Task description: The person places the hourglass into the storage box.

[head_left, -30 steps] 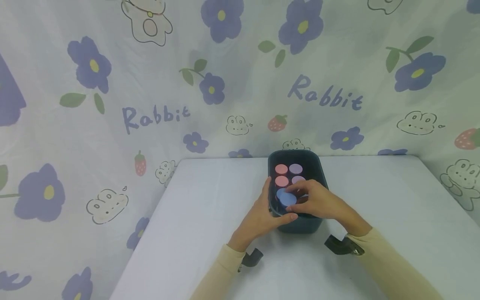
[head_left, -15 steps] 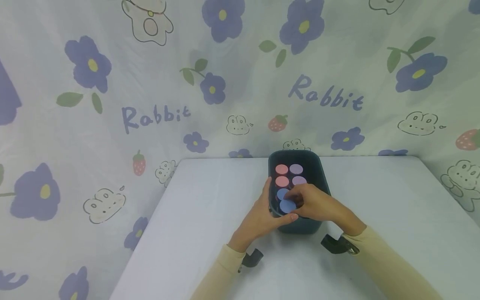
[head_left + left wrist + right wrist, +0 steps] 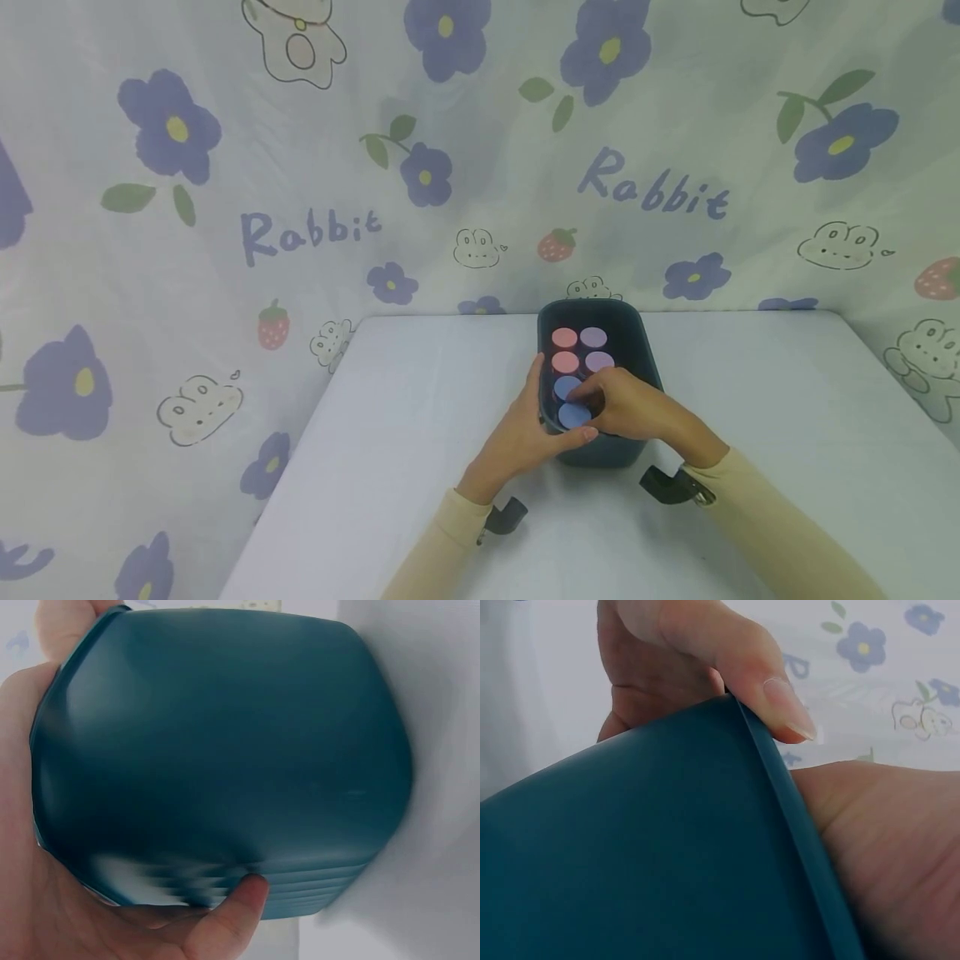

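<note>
A dark teal bin [image 3: 647,354] stands on the white table [image 3: 420,400], its long side running away from me. Inside lie round discs: two pink [image 3: 564,337], two lilac [image 3: 593,337] and two blue. My left hand [image 3: 525,433] grips the bin's near-left corner, thumb over the rim; the left wrist view shows the bin's outer wall [image 3: 225,750] filling the frame. My right hand [image 3: 630,408] reaches into the bin and its fingers pinch the nearest blue disc [image 3: 573,415], low beside the other blue one [image 3: 565,386]. The right wrist view shows only the bin wall [image 3: 645,847].
A floral "Rabbit" cloth [image 3: 300,167] hangs behind and to the left of the table. The table's left edge [image 3: 300,467] runs diagonally toward me. Black wrist mounts [image 3: 504,517] sit on both cream sleeves.
My right hand has lowered the blue disc toward me, down into the bin's near end. The left hand and the bin have stayed put.
</note>
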### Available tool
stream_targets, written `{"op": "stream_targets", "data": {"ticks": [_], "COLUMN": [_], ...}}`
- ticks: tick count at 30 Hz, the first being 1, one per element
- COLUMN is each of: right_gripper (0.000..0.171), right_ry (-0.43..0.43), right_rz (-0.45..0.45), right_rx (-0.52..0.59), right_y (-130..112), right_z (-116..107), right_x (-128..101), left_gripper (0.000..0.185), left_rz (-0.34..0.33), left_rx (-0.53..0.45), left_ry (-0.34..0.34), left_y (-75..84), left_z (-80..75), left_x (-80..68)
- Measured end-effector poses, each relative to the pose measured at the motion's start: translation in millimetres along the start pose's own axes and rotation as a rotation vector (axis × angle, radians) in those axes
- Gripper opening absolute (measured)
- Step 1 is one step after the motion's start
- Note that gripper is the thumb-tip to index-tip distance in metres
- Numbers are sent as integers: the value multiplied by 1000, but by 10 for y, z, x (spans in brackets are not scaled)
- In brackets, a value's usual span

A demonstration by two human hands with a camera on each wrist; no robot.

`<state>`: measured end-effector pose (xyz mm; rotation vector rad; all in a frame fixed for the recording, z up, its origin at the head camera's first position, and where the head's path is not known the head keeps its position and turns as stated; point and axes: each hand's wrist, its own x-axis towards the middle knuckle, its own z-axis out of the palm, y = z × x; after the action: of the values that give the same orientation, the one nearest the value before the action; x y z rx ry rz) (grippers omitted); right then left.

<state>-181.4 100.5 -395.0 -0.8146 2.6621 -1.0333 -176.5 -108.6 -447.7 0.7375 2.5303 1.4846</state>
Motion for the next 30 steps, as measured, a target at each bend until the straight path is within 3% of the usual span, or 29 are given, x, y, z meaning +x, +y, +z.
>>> {"op": "stream_targets", "data": {"ticks": [19, 25, 30], "right_gripper": [30, 32, 40], "right_ry": [-18, -4, 1], "right_rz": [-19, 13, 77], "right_rx": [-62, -108, -85], "right_y": [20, -13, -94], "right_z": [27, 11, -50], "right_x": [54, 19, -28], "left_gripper": [123, 123, 122], "left_rz": [-34, -66, -42], "left_rx": [20, 23, 23], "left_ry": [8, 4, 9], "left_y": [-1, 22, 16], "left_z": [-1, 7, -4], "left_x": [-3, -27, -18]}}
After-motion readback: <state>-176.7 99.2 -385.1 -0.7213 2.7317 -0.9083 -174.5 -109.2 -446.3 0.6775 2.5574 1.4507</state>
